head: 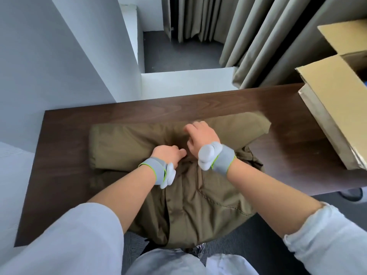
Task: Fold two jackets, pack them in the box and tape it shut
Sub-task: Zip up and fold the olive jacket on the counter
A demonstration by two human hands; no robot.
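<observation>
Your left hand pinches the jacket; your right hand rests on it with bent fingers, and I cannot tell if it grips; the jacket lies on the table; the box sits to the right.

The jacket is plain olive-brown. The tabletop is dark brown with a wood grain. At its right edge the box is tan cardboard. My wristbands are grey, edged in lime green, with white pads. My sleeves are pale blue-white; the curtains are greyish beige.
</observation>
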